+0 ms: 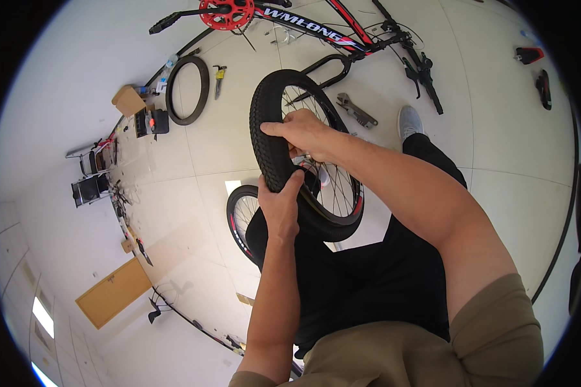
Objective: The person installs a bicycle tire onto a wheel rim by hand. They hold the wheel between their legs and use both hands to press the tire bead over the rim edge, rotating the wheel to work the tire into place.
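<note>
looks like you're working tire [268, 97] around rim [359, 205], tilted up just in front of you. left hand [281, 209] and right hand [305, 135] both gripping tire. next move probably calls for firm, even thumb pressure.

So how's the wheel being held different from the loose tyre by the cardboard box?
The wheel has spokes; the loose tyre is just a ring, open in the middle. The wheel is being held, while nobody's touching the loose tyre. Both are round and black around the outside.
</note>
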`<move>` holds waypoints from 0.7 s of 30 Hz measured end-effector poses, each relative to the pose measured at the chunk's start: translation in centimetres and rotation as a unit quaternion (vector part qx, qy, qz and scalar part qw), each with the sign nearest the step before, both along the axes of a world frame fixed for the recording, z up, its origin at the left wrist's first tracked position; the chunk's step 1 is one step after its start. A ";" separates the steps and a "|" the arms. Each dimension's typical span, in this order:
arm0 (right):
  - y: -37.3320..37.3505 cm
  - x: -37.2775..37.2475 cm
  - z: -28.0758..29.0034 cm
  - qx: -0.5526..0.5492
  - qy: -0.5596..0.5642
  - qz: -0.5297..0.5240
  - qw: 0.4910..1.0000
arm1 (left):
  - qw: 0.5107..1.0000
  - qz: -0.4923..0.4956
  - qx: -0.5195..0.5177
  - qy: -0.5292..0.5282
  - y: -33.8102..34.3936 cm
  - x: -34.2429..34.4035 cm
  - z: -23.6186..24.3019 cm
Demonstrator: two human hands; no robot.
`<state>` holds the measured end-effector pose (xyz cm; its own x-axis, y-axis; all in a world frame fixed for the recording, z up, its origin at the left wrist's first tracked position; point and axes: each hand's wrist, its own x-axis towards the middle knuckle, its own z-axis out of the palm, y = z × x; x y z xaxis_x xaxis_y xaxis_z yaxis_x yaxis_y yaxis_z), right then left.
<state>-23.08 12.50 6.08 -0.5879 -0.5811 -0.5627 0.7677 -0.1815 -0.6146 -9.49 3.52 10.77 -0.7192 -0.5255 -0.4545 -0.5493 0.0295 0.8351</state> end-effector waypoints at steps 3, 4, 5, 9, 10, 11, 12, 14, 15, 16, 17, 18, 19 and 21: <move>0.1 0.2 0.2 -0.004 0.004 0.005 1.000 | 0.992 0.033 0.117 0.021 0.0 0.7 0.4; 0.1 0.2 0.0 -0.006 0.011 0.019 1.000 | 0.985 0.058 0.159 0.016 0.0 0.8 0.6; 0.2 0.2 -0.1 -0.008 0.018 0.032 0.999 | 0.976 0.084 0.201 0.011 -0.1 0.9 0.7; 0.2 0.2 -0.5 -0.052 0.023 0.062 0.996 | 0.960 0.040 0.272 -0.062 -1.5 -0.2 1.5; 0.2 0.2 -0.6 -0.053 0.018 0.057 0.997 | 0.960 0.022 0.270 -0.067 -2.1 -0.4 1.3; 0.1 0.1 -0.6 -0.055 0.012 0.052 0.997 | 0.960 0.003 0.269 -0.072 -2.4 -0.7 1.1; 0.1 0.1 -0.7 -0.057 0.007 0.046 0.997 | 0.968 0.003 0.243 -0.065 -2.3 -0.9 0.7; 0.1 0.1 0.0 -0.029 0.004 0.028 0.999 | 0.980 0.008 0.190 -0.055 -2.3 -1.0 0.0; 0.1 0.1 0.4 -0.015 0.003 0.020 1.000 | 0.979 0.001 0.199 -0.049 -2.2 -1.1 -0.3; 0.3 0.0 0.5 -0.004 0.006 0.018 1.000 | 0.977 -0.007 0.209 -0.043 -2.1 -1.3 -0.5; 0.4 -0.1 0.6 0.007 0.010 0.017 1.000 | 0.975 -0.016 0.218 -0.037 -1.9 -1.4 -0.7; 0.5 -0.1 0.7 0.018 0.014 0.017 1.000 | 0.977 -0.010 0.209 -0.040 -1.8 -1.3 -0.7; 0.4 -0.2 0.4 0.018 0.015 0.009 1.000 | 0.979 -0.009 0.199 -0.042 -1.5 -1.6 -0.7; 0.1 -0.2 0.1 0.019 0.017 -0.005 1.000 | 0.981 -0.006 0.187 -0.042 -1.3 -2.0 -0.7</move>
<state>-23.24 12.60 6.13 -0.6127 -0.5539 -0.5637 0.7445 -0.1654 -0.6468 -11.45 2.24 10.06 -0.6768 -0.3021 -0.6713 -0.6177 -0.2631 0.7411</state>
